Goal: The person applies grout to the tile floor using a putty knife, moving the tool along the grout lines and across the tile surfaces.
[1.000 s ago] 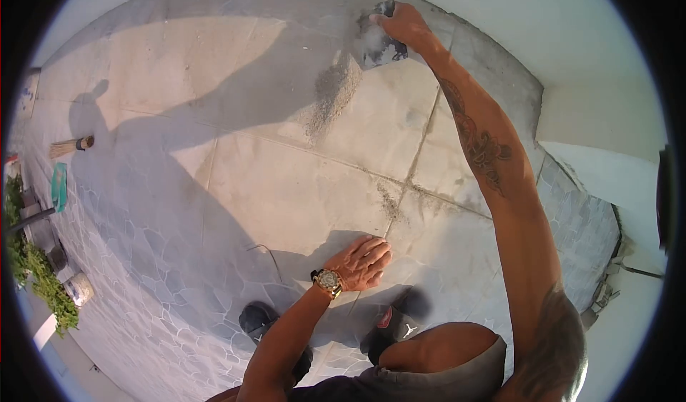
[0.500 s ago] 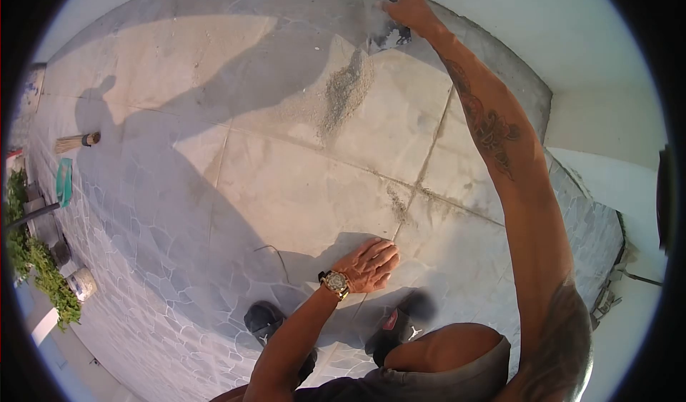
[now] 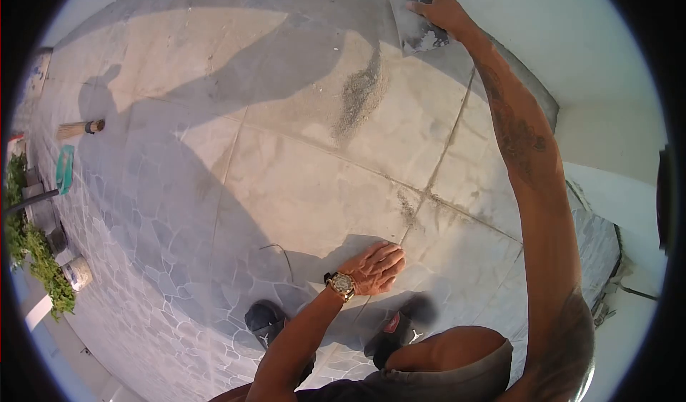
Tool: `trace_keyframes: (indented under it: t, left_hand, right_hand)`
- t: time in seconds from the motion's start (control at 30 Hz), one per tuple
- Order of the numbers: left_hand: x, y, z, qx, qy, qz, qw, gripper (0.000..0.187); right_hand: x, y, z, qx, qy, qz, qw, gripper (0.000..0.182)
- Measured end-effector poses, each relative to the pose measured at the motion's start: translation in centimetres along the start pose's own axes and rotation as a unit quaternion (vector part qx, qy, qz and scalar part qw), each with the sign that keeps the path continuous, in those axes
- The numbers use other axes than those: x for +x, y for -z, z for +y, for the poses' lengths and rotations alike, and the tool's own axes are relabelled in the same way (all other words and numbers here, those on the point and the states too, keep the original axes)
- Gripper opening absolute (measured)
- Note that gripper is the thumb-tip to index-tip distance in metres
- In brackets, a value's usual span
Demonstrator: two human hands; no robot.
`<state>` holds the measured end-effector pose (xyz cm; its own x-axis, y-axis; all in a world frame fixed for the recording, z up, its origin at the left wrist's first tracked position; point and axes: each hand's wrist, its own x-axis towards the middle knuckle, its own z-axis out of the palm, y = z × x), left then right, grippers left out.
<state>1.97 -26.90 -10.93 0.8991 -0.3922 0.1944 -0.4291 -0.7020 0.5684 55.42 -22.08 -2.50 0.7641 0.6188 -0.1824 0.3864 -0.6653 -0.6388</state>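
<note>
My right hand (image 3: 446, 14) reaches far out near the wall. It is closed around a flat, rectangular plastering trowel (image 3: 418, 36), its face smeared with pale residue and its grip mostly hidden under my fingers. The blade is at the floor beside a pile of grey grit (image 3: 359, 96). My left hand (image 3: 373, 266), with a watch (image 3: 340, 283) on the wrist, rests palm down on the tiles close to my feet. Its fingers are stretched out and nothing is in them. A thin bent wire or cord (image 3: 284, 254) lies just left of it.
Large pale floor tiles (image 3: 300, 180) meet at dark joints, with loose grit (image 3: 409, 209) at a crossing. White wall (image 3: 522, 30) bounds the far right. At left are a bundled straw brush (image 3: 81, 127), a green object (image 3: 64, 168), plants (image 3: 43, 266) and a white bucket (image 3: 77, 273).
My right hand and the trowel have moved to the right along the wall, showing more of the blade. The view has shifted slightly. My left hand stays flat on the floor.
</note>
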Motion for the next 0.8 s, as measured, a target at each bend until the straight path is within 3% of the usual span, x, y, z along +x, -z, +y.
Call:
trace_keyframes:
  t: [0.03, 0.1, 0.2, 0.27, 0.37, 0.43, 0.57, 0.63, 0.73, 0.77, 0.8]
  left_hand:
    - [-0.3, 0.0, 0.0, -0.002, 0.004, 0.001, 1.000, 0.053]
    - [-0.6, -0.4, -0.3, -0.004, 0.009, 0.007, 1.000, 0.054]
    - [-0.5, -0.2, 0.2, -0.003, 0.006, -0.005, 1.000, 0.054]
    - [-0.4, 0.2, 0.5, -0.001, 0.003, -0.014, 1.000, 0.053]
    - [-0.5, 0.3, 0.3, -0.003, 0.006, -0.009, 1.000, 0.052]
    - [-0.5, 0.2, 0.4, -0.009, 0.012, -0.002, 1.000, 0.052]
    - [-0.6, -0.3, 0.4, -0.006, 0.005, -0.007, 1.000, 0.051]
    - [-0.4, 0.3, 0.2, -0.002, 0.002, -0.010, 1.000, 0.051]
    - [-0.5, 0.2, 0.3, 0.004, 0.004, -0.006, 1.000, 0.050]
    - [-0.6, 0.3, 0.4, 0.003, 0.006, -0.006, 1.000, 0.050]
    - [-0.5, 0.5, 0.3, 0.001, 0.006, -0.009, 1.000, 0.050]
  right_hand:
    - [-1.9, 1.5, 1.7, 0.115, -0.043, -0.047, 0.991, 0.039]
    - [-4.4, 1.8, 5.3, 0.093, 0.063, 0.025, 0.993, 0.047]
    - [-5.5, -2.5, 1.5, 0.021, -0.086, -0.022, 0.996, 0.049]
    - [-1.7, -10.7, 3.4, 0.001, 0.229, 0.137, 0.964, 0.046]
    - [-4.3, -6.5, -3.4, -0.044, 0.068, -0.023, 0.996, 0.041]
    - [-4.6, -2.8, -1.6, -0.011, -0.002, -0.044, 0.999, 0.041]
    - [-5.0, -2.8, 2.7, 0.052, -0.019, 0.001, 0.998, 0.043]
    - [-3.2, -8.5, 2.6, -0.094, 0.091, 0.093, 0.987, 0.051]
    - [-3.4, -7.9, -2.0, -0.069, 0.144, 0.035, 0.987, 0.054]
    - [-3.8, -5.9, -2.9, -0.073, 0.035, -0.034, 0.996, 0.053]
    - [-4.5, -4.0, -2.1, -0.038, 0.032, -0.048, 0.998, 0.053]
